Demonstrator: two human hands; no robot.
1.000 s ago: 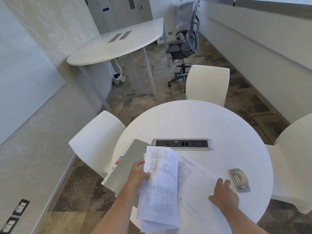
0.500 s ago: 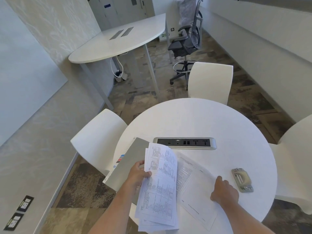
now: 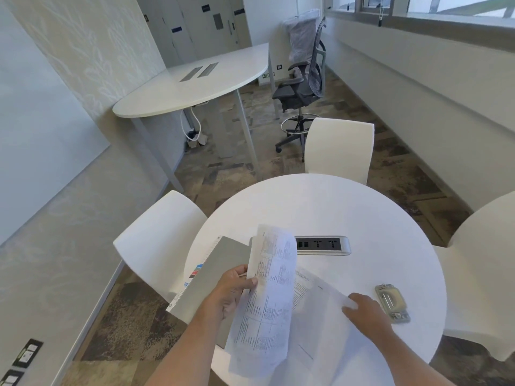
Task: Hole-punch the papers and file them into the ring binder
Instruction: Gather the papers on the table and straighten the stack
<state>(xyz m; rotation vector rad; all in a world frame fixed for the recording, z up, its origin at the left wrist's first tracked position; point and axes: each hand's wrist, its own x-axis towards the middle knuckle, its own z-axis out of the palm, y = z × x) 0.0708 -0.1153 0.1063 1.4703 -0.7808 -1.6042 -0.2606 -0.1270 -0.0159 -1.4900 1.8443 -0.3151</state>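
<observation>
My left hand point(image 3: 232, 291) grips a small sheaf of printed papers point(image 3: 267, 296) by its left edge and holds it lifted and tilted above the round white table point(image 3: 348, 218). Under it a grey ring binder point(image 3: 211, 277) lies shut at the table's left edge. My right hand point(image 3: 365, 312) rests on another printed sheet point(image 3: 320, 307) lying flat on the table, fingers pointing left. A metal hole punch point(image 3: 392, 302) sits just right of that hand.
A power socket strip point(image 3: 323, 244) is set into the table's middle. White chairs stand at the left point(image 3: 156, 240), far side point(image 3: 338, 147) and right point(image 3: 485, 260). Beyond are a high white desk point(image 3: 195, 84) and a dark office chair point(image 3: 303, 87).
My left hand has raised the sheaf of papers higher and tilted its top away. My right hand stays on the flat sheet. The view has tipped up slightly.
</observation>
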